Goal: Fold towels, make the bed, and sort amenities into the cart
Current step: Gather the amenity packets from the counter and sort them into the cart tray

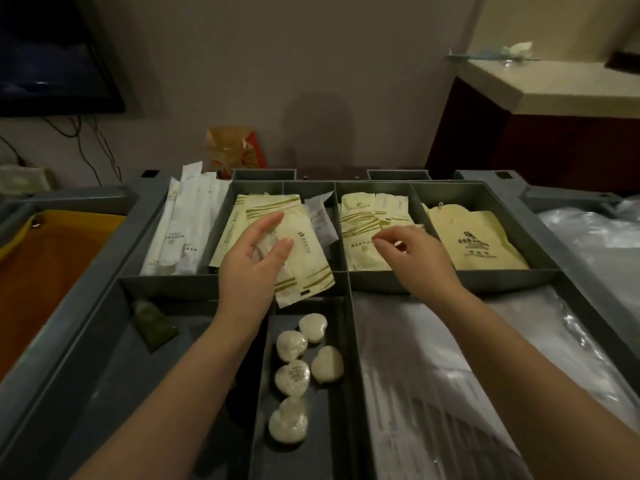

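Note:
A grey cart tray (341, 278) with several compartments lies before me. My left hand (254, 258) holds a pale yellow amenity packet (304, 271) with green stripes over the compartment of similar packets (239, 223); thumb and fingers pinch it. My right hand (412, 254) hovers over the neighbouring compartment of yellow packets (360, 233), fingers loosely curled, holding nothing that I can make out. Several wrapped white soaps (294, 358) lie in a narrow near compartment.
White long sachets (187, 220) fill the far-left compartment; yellow bags (474, 237) the far-right one. A green tube (152, 327) lies near left. Clear plastic bags (433, 375) sit near right. An orange bag (45, 258) hangs on the cart's left. A counter (554, 84) stands at the back right.

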`<action>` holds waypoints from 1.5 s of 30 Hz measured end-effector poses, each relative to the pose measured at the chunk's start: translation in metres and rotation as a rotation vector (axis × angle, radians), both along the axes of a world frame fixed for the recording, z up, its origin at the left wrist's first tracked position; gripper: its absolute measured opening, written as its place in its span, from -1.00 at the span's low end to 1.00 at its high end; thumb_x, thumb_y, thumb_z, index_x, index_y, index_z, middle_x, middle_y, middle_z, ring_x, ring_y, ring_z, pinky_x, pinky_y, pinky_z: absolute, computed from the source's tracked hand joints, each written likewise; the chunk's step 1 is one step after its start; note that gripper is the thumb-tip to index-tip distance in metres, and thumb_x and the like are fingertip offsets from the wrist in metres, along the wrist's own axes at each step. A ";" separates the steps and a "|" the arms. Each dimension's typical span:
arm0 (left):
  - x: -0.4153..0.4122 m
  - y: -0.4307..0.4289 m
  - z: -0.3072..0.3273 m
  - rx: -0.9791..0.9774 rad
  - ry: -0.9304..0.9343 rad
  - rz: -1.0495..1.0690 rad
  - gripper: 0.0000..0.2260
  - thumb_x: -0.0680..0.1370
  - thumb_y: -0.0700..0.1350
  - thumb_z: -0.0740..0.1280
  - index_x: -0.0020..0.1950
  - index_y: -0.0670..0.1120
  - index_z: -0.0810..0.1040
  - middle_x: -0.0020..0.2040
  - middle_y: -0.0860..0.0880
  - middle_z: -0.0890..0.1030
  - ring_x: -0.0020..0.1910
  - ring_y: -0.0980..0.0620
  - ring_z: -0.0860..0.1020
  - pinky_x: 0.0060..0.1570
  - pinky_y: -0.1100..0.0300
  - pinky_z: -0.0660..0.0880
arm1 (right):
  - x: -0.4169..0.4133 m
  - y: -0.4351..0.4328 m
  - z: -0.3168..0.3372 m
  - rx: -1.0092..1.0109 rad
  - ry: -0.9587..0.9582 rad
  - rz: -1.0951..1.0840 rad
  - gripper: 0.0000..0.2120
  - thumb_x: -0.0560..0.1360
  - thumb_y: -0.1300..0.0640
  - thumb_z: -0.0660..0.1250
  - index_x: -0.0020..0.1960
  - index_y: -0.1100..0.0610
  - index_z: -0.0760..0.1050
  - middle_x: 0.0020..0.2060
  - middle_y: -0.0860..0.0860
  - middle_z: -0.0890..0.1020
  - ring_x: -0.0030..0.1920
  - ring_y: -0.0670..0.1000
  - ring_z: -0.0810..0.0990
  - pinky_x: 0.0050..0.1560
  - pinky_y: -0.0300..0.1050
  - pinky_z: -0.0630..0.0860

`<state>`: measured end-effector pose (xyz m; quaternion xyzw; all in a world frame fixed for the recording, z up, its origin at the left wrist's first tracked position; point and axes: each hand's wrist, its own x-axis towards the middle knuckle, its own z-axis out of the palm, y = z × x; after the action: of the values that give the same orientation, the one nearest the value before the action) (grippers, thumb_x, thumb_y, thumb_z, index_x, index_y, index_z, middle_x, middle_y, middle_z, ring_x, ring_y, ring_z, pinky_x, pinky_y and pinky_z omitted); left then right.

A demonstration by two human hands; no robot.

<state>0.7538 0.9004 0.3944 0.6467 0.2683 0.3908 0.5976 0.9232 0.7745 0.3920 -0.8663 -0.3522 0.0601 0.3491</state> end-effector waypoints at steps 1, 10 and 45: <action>0.000 -0.004 0.002 0.025 -0.001 -0.025 -0.70 0.55 -0.19 0.33 0.13 0.20 0.52 0.15 0.24 0.51 0.13 0.26 0.53 -0.01 0.30 0.56 | -0.014 -0.003 0.008 0.078 0.094 0.064 -0.79 0.58 -0.01 0.22 0.17 -0.02 0.52 0.00 -0.14 0.56 -0.01 -0.17 0.52 -0.02 -0.25 0.48; 0.001 -0.026 0.002 0.028 0.003 -0.176 -0.70 0.60 -0.20 0.22 0.26 0.13 0.43 0.05 0.27 0.48 -0.07 0.42 0.55 -0.23 0.42 0.52 | -0.085 0.003 0.007 0.460 0.531 0.146 -0.61 0.47 0.18 0.41 0.16 -0.14 0.35 -0.04 -0.03 0.59 -0.14 -0.12 0.65 -0.23 -0.24 0.60; 0.000 -0.024 0.005 0.056 0.162 -0.344 -0.28 0.53 -0.28 0.32 0.44 0.30 0.04 0.07 0.02 0.63 0.04 0.10 0.63 -0.05 0.16 0.61 | -0.075 0.000 0.012 0.527 0.409 0.118 -0.74 0.53 0.12 0.31 0.18 -0.06 0.37 -0.04 -0.22 0.58 -0.09 -0.37 0.58 -0.23 -0.39 0.53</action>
<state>0.7537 0.8762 0.3996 0.7287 0.1900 0.2370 0.6138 0.8482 0.7750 0.4043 -0.6942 -0.3279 0.1599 0.6205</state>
